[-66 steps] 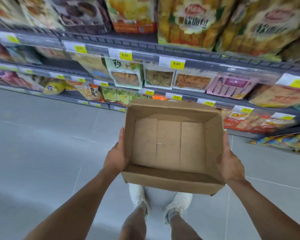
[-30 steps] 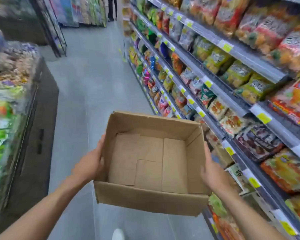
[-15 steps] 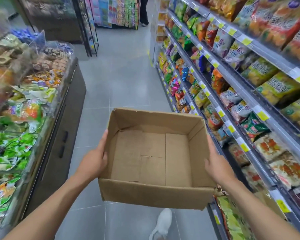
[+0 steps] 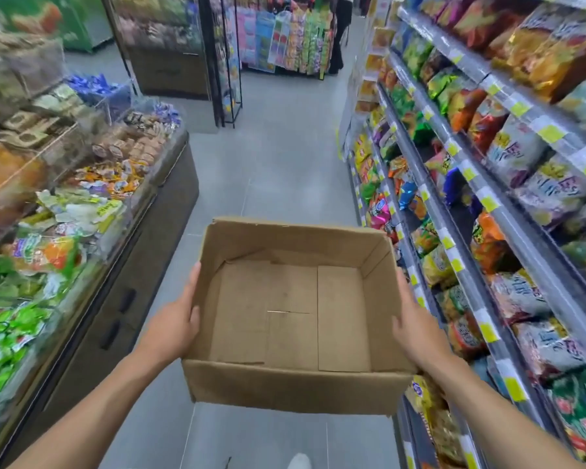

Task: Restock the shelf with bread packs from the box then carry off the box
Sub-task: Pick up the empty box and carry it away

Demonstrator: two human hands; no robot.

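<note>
Zero bread packs lie in the box (image 4: 295, 313), which the left hand (image 4: 175, 321) and right hand (image 4: 416, 328) carry, palms pressed flat against its sides, so seemingly only carrying it off remains.

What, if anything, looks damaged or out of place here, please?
Only the box: an inner bottom flap near its far left corner is bent up instead of lying flat. Nothing else stands out.

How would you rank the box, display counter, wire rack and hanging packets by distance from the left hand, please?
1. The box, carried by the left hand.
2. The display counter, on the left.
3. The wire rack, ahead mid-aisle.
4. The hanging packets, far end.
</note>
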